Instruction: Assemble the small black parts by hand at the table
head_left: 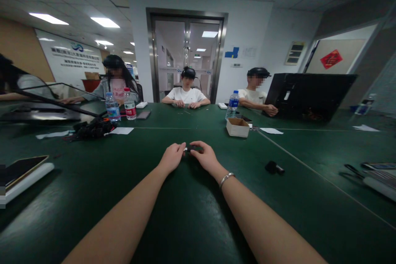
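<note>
Over the middle of the green table (185,222), both my hands meet at a small black piece with a silver end (187,149), its exact kind too small to make out. My left hand (171,157) is closed, thumb and fingers pinched at the silver end. My right hand (204,157), with a silver bracelet (227,178) at the wrist, has its thumb and fingers closed around the black end. Part of the piece is hidden by the fingers. A similar black piece with a silver tip (274,168) lies on the table to the right of my hands.
Ahead stand an open box (237,128) and a blue-labelled bottle (232,105). Two bottles (129,107) and a heap of black cables (95,128) are at left. A phone (23,169) lies near left; a black monitor (309,97) stands right. Several people sit across the table.
</note>
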`<state>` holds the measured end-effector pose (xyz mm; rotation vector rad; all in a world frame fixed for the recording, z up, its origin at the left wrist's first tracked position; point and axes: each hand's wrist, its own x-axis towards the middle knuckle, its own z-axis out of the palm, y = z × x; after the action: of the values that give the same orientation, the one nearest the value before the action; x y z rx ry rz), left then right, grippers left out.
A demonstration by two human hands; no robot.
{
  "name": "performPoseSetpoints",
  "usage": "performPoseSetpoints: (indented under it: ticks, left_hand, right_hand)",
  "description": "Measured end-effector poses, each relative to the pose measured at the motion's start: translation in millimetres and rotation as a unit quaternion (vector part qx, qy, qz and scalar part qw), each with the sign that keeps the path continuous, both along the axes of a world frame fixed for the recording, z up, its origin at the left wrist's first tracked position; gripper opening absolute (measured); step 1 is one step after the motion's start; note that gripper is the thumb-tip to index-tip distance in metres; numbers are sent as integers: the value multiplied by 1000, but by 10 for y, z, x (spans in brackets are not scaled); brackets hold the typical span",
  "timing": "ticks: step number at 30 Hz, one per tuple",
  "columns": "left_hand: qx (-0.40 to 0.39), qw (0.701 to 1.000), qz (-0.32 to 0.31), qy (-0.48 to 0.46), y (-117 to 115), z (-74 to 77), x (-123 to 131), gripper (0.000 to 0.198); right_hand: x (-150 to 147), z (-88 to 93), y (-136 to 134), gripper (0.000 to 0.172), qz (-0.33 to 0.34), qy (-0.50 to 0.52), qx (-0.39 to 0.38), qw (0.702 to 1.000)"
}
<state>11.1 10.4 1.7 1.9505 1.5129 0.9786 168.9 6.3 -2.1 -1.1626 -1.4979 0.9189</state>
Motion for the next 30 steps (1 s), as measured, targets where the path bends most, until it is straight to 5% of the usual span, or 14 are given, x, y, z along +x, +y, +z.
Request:
performPoseSetpoints:
  ticks: [6, 12, 18, 23, 30]
  left_hand:
    - [25, 999, -37, -24, 7, -18, -1, 40]
    - [18, 1000, -9, 20, 6, -11, 2, 55]
    - [18, 999, -30, -33, 0, -16, 3, 36]
    - [5, 1000, -8, 6, 6, -9, -6, 52]
    - [27, 999, -22, -19, 8, -52, -1, 39]
  right_hand:
    - [-1, -15, 6, 24, -3, 6, 19, 1000]
    - [1, -72, 41, 24, 7, 4, 31, 999]
    - [7, -60, 35, 24, 6, 9, 32, 999]
    - [-8, -22, 12, 24, 18, 11, 28, 999]
    - [-1, -57, 44, 31, 6, -8, 28, 1000]
